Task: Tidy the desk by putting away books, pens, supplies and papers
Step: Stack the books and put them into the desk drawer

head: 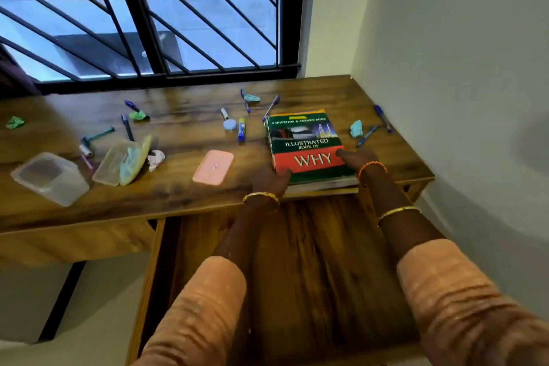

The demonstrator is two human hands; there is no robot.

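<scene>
Two hands on one book: left hand (269,181) curled around the near-left corner of the "Illustrated Book of WHY" (309,145), thumb over the cover; right hand (358,157) clasping the right edge, thumb or a finger laid across the red band beside the title. Looks like a grip taken from both sides because of the volume's bulk, and because at least one more book seems to lie beneath it, judging by the yellow edge showing at the far end and the pale page block at the near end. Sits at the front right of the worktop (178,125), near edge just over the lip, directly above a pulled-out drawer (312,261). Probably placed so for a short slide or drop straight down into that drawer, though only a guess from the layout. Cannot tell whether the fingers reach under the lower book or only pinch the top one. Elsewhere, loose supplies not yet gathered: a blue pen (383,119) and another pen (367,136) to the right of the book, flanking a crumpled blue paper (356,129); a glue stick (241,129) just left of the book; a pink lid (213,167) lying flat near the front edge; an open clear case (123,162) and a clear tub (50,178) at the left, likely meant for the pens. Early in the tidying by that spread.
</scene>
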